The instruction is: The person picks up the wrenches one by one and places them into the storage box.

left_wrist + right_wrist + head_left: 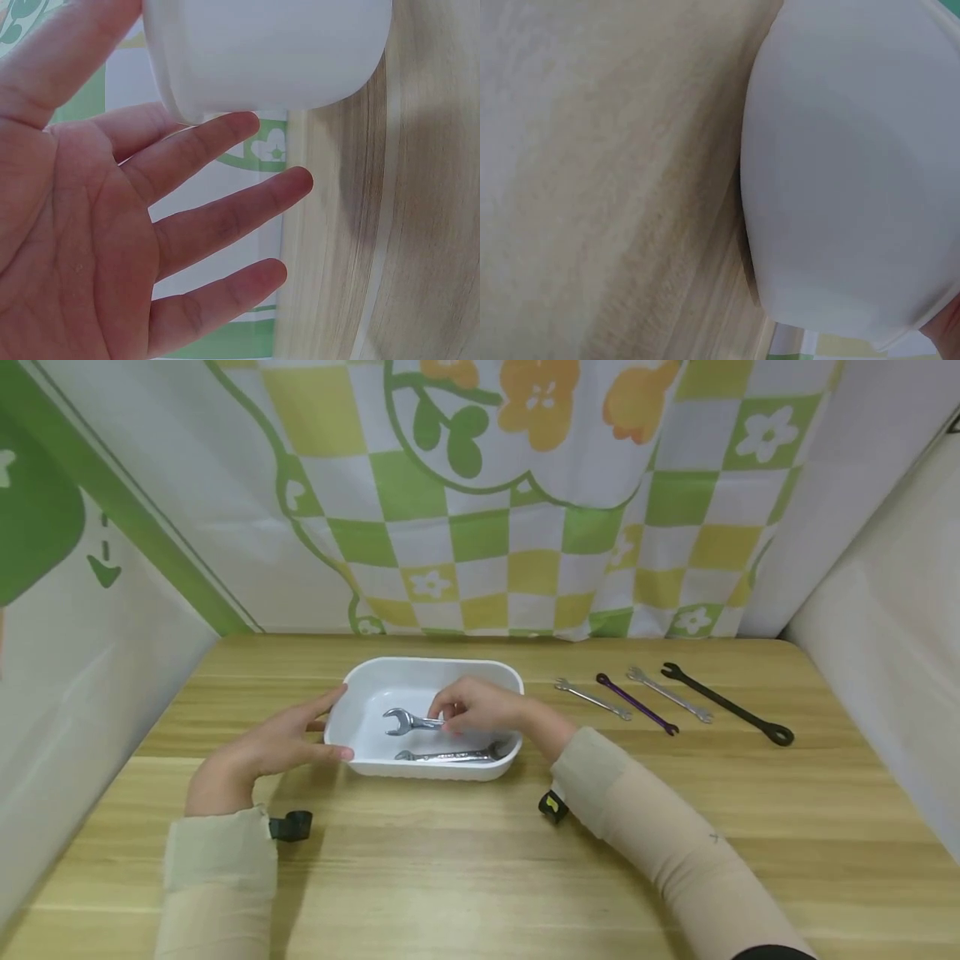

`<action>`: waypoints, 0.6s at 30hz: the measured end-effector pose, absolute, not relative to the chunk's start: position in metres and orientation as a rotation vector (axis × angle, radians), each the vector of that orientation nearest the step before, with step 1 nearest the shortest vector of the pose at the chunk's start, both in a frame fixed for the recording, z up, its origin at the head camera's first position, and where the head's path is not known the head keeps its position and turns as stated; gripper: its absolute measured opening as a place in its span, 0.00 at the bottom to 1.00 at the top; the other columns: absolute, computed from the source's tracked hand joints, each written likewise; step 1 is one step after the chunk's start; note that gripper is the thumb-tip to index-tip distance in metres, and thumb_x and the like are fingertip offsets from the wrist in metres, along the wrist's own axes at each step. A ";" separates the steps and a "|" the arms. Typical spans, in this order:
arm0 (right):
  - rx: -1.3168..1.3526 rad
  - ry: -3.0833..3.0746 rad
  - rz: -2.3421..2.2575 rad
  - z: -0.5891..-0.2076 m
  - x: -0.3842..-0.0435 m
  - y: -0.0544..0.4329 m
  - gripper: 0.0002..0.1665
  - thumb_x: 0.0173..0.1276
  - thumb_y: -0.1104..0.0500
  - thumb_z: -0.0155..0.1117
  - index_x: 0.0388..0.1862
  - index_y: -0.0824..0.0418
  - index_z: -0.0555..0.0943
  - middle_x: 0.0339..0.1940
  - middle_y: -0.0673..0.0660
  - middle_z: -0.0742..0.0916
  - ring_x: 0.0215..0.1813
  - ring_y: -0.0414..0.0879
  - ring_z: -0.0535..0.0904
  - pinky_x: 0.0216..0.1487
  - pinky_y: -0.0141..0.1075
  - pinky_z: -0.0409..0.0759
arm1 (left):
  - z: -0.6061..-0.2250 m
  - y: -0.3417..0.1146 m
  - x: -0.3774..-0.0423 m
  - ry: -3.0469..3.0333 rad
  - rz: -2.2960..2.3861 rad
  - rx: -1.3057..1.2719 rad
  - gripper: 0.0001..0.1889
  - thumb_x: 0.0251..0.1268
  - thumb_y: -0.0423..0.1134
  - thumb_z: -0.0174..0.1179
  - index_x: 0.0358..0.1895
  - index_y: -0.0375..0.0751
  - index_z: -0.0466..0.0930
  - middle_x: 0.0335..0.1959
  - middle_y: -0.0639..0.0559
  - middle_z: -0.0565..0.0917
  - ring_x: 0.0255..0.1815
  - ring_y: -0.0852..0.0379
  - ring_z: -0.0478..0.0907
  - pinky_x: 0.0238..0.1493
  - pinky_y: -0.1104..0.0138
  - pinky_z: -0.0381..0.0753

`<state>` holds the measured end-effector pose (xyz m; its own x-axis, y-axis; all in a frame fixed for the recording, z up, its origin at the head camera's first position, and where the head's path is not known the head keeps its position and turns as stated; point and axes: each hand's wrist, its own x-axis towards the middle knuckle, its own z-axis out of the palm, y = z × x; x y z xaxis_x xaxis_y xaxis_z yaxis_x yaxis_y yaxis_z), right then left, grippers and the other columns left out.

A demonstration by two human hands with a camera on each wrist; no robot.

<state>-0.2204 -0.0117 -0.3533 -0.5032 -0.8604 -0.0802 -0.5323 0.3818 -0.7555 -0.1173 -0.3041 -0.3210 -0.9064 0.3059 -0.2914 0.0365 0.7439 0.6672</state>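
In the head view a white plastic basin (424, 768) stands on the table. My right hand (483, 706) reaches in over its right end and pinches the handle of a silver open-ended wrench (402, 722); the fingers cover the wrench's other end. A second silver wrench (450, 757) lies along the basin's near side. My left hand (277, 745) is at the left end, thumb and index finger against the rim. In the left wrist view its other fingers (232, 223) are straight and spread beside the wall. The right wrist view shows mostly the basin's outer wall (847, 172).
Right of the basin lie a small silver wrench (594, 699), a purple wrench (637, 703), another silver wrench (670, 694) and a long black wrench (726, 702), all slanted. A patterned curtain (487, 535) hangs behind the wooden table (450, 868).
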 end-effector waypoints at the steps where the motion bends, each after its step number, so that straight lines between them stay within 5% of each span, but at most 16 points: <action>1: -1.202 2.181 -0.925 -0.353 -0.220 -0.012 0.12 0.66 0.68 0.65 0.49 0.64 0.84 0.30 0.53 0.83 0.35 0.37 0.76 0.42 0.26 0.75 | -0.321 -0.304 -0.117 2.562 0.966 0.263 0.56 0.60 0.53 0.69 0.82 0.46 0.37 0.77 0.29 0.57 0.73 0.29 0.63 0.62 0.38 0.72; 18: -1.138 2.257 -0.795 -0.356 -0.222 -0.019 0.11 0.67 0.66 0.65 0.48 0.62 0.85 0.36 0.54 0.85 0.41 0.40 0.78 0.48 0.28 0.76 | -0.320 -0.304 -0.116 2.563 0.974 0.267 0.56 0.60 0.52 0.69 0.82 0.45 0.38 0.77 0.28 0.57 0.73 0.28 0.63 0.63 0.39 0.72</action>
<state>-0.2217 -0.0187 -0.3559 -0.5343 -0.8300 -0.1600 -0.5465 0.4836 -0.6838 -0.1164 -0.3035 -0.3199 -0.9080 0.3073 -0.2849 0.0405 0.7411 0.6702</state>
